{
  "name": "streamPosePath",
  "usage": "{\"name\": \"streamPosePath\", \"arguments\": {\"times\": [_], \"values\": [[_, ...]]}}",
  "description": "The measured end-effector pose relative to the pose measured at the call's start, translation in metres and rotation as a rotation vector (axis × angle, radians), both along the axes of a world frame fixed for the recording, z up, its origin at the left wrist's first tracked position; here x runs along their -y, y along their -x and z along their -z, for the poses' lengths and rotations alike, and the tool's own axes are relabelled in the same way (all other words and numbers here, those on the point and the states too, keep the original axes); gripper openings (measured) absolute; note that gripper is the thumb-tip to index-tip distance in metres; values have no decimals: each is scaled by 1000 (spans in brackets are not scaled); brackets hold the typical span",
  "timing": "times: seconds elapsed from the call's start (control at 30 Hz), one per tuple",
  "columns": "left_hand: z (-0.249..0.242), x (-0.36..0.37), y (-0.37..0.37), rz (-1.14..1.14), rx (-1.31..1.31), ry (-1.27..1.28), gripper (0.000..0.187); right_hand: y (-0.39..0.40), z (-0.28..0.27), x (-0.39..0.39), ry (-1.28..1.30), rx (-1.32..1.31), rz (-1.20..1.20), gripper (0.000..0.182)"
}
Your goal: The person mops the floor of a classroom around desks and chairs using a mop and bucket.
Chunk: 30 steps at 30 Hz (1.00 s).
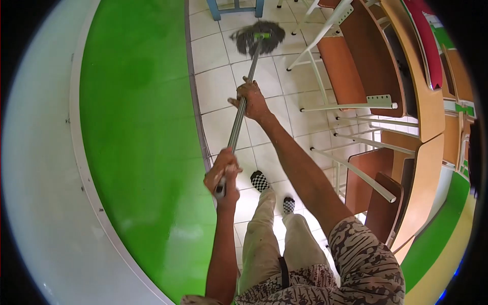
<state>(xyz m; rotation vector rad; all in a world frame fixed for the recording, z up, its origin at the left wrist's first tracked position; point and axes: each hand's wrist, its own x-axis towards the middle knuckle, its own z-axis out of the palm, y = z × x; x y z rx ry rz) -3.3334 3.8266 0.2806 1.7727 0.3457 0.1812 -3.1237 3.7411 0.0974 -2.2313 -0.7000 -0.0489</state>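
Pale square tiles cover the floor (pixel 277 81), and across them slants a mop (pixel 238 124) with a long metal handle. Its dark, shaggy head (pixel 244 41) is spread on the tiles at the far end of the aisle, blurred at the edges, with a bright green piece (pixel 262 35) at its centre. Both hands are on the handle. Nearest the body, the left hand (pixel 223 173) has its fingers clamped around the upper end, a short stub showing below the fist. Further along toward the head, the right hand (pixel 252 101) holds the shaft more loosely, its thumb and a finger sticking out apart.

Just beyond the mop head stand the blue legs (pixel 236 9) of some furniture; whether they touch it I cannot tell. Below the hands are the person's checkered shoes (pixel 260 182), pale trousers (pixel 260 229) and a patterned sleeve (pixel 366 254). On the left, a glossy green wall (pixel 137 127) rises from a dark strip (pixel 196 107) along the floor, with a white surface (pixel 40 152) above it. To the right, brown seats (pixel 345 68) on white legs sit beside tan tabletops (pixel 429 112), and something red (pixel 427 46) rests on one of them.
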Motion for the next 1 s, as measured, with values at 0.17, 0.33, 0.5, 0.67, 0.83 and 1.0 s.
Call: {"name": "streamPosePath", "arguments": {"times": [0.17, 0.33, 0.5, 0.67, 0.83, 1.0], "values": [[-105, -17, 58, -114, -528, 34, 19, 50, -48, -16, -345, 66, 216, 30], [-196, -33, 10, 129, 382, 288, 42, 109, -113, -6, -356, 135, 152, 30], [-137, -19, -14, 138, 309, 293, 14, 64, -72, 41, -402, 289, 172, 33], [-47, 17, -50, 171, 49, 354, 33, 20, -12, 126, -99, 386, 239, 32], [28, 17, -49, -38, -137, 540, 19, 2, 64, 142, 83, 351, 309, 30], [8, -69, 37, -328, -199, 362, 16, 66, 9, 52, -263, 283, 328, 30]]}}
